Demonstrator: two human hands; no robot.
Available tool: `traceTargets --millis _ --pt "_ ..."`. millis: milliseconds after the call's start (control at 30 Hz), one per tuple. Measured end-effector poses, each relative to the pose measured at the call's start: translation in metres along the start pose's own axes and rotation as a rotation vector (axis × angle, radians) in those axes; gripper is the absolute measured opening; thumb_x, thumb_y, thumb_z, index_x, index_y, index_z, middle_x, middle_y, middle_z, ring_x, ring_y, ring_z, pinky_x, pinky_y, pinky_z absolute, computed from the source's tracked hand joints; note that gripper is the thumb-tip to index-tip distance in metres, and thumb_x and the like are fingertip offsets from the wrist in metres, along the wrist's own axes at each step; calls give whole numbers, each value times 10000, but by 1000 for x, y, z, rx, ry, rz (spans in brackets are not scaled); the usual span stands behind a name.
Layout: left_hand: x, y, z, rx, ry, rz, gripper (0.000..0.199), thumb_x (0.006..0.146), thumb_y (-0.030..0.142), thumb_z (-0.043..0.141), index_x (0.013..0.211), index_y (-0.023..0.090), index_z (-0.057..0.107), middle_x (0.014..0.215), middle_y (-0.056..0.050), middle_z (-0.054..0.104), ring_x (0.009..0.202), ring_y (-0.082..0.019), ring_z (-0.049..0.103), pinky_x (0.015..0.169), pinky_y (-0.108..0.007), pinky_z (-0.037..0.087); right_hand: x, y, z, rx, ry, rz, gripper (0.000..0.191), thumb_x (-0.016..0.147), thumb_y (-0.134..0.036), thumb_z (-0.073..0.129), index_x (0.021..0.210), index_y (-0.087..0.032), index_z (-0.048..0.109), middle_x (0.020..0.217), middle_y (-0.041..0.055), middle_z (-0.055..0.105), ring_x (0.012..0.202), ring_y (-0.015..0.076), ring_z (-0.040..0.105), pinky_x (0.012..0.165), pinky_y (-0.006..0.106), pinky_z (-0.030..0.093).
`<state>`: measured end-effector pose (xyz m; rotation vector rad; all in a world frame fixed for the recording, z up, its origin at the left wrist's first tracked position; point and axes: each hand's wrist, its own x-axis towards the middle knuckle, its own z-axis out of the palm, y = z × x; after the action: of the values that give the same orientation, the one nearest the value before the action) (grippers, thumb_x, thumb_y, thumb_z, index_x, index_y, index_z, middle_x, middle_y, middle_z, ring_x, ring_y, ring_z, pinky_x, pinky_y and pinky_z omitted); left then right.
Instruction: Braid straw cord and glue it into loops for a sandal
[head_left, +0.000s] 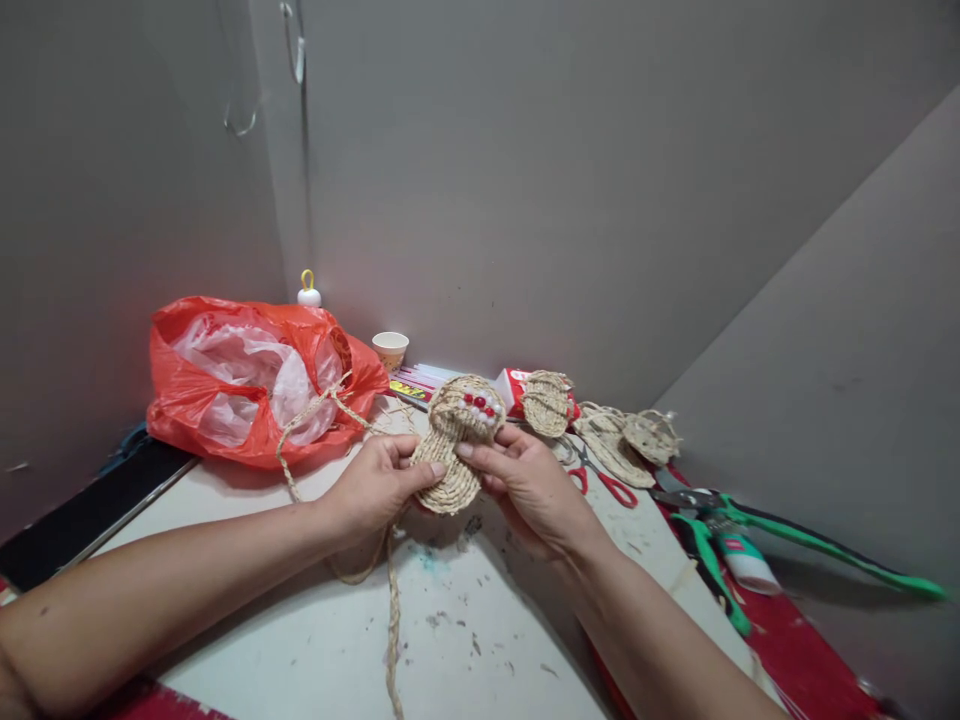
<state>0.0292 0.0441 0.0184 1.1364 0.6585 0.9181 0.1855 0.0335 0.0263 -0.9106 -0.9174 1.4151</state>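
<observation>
A small woven straw slipper (446, 470) with red and white beads on its strap is held up over the white table. My left hand (382, 480) pinches its left edge, thumb on top of the sole. On the other side, my right hand (529, 480) grips the right edge near the beaded strap, its thumb pressed on the sole. A braided straw cord (393, 620) hangs below the slipper and lies down the table. More cord loops left toward the red plastic bag (225, 440).
Behind stand a paper cup (391, 352) and a red-and-white box (513, 388). Woven pieces (547, 402) sit at the back right, near red-handled scissors (616, 488). Green-handled shears (825, 545) and a white-and-green container (748, 565) lie at the right edge.
</observation>
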Motion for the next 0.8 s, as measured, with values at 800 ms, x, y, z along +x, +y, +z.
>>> traceTargets --millis 800 --pt "8 -14 -11 71 78 91 369 648 406 755 819 104 630 687 -35 635 545 -89 544 493 -196 442 2 7 -3 -40 -99 -60 345 653 -168 746 988 -218 678 1018 46 717 907 195 650 759 289 484"
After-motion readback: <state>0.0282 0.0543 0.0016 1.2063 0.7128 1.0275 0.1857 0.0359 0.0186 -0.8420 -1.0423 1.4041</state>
